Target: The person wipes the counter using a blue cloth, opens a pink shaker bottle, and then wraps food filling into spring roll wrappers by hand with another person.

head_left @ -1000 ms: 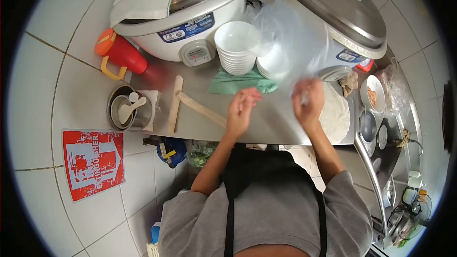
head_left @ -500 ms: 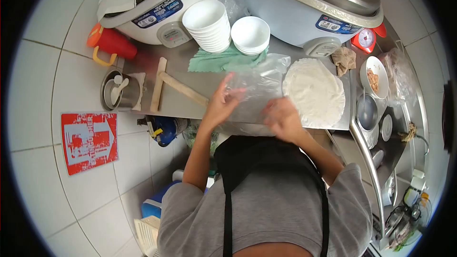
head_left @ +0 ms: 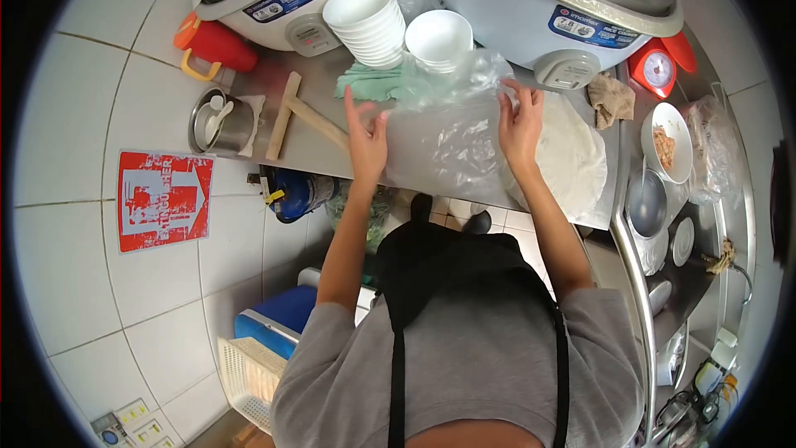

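Note:
A clear plastic bag [head_left: 444, 145] lies spread over the front of the steel counter, its upper part crumpled towards the bowls. My left hand [head_left: 366, 139] is at the bag's left edge, index finger stretched out and thumb apart from it. On the opposite side, my right hand [head_left: 521, 126] pinches the bag's upper right edge between thumb and fingers. Under my right hand and forearm is a flat round sheet of dough [head_left: 572, 158], partly covered by them. Left of my left hand are a wooden rolling pin [head_left: 319, 123] and a second wooden stick [head_left: 284, 116].
Stacked white bowls [head_left: 362, 23] and a shorter stack [head_left: 439, 40] stand on a green cloth [head_left: 365, 83]. Behind are two large rice cookers [head_left: 531, 0]. A steel pot [head_left: 232, 124] sits left; a brown cloth [head_left: 611, 101], red scale [head_left: 655, 69] and bowl of filling [head_left: 666, 145] are right.
Both hands have moved up and away from my body, and farther apart. The plastic bag now lies wider and flatter, shifted towards the bowls and over the dough's left edge.

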A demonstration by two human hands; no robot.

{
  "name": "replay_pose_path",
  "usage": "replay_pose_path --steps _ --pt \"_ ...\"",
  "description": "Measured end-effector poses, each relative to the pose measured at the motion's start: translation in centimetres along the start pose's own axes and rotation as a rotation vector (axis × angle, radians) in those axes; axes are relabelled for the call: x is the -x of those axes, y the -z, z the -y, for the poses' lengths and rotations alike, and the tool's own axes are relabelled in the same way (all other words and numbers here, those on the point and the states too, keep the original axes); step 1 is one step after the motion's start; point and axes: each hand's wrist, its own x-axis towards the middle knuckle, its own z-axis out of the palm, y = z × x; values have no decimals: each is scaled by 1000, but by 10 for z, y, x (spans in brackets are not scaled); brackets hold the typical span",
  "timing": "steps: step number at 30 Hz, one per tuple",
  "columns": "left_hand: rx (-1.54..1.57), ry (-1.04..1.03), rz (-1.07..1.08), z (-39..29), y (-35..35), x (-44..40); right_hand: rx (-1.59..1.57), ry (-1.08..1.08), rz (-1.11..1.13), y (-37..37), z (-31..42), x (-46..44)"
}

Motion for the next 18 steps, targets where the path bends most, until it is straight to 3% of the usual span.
replay_pose_path --steps 2,5,7,9,10,14,16,17,18 --pt "-234 -324 -231 -1 -12 -8 107 40 -93 -20 -28 -2" --pt "-346 -538 233 5 -16 18 202 -18 -108 -29 -35 -2" --pt "-503 -525 434 11 -25 27 380 61 -146 -29 -29 9" --pt "-599 -634 360 31 -24 28 667 242 -253 -13 -15 5" --pt "-647 -687 318 38 -22 26 646 240 -206 -2 -11 8" --pt "-554 -586 262 20 1 22 292 304 -35 2 31 27" --pt "-417 -521 282 20 22 22 -54 473 277 -39 78 29" --pt "-427 -406 180 25 37 24 -173 533 321 -73 98 31" --pt "-435 -294 83 33 55 23 -131 446 466 -104 110 38"
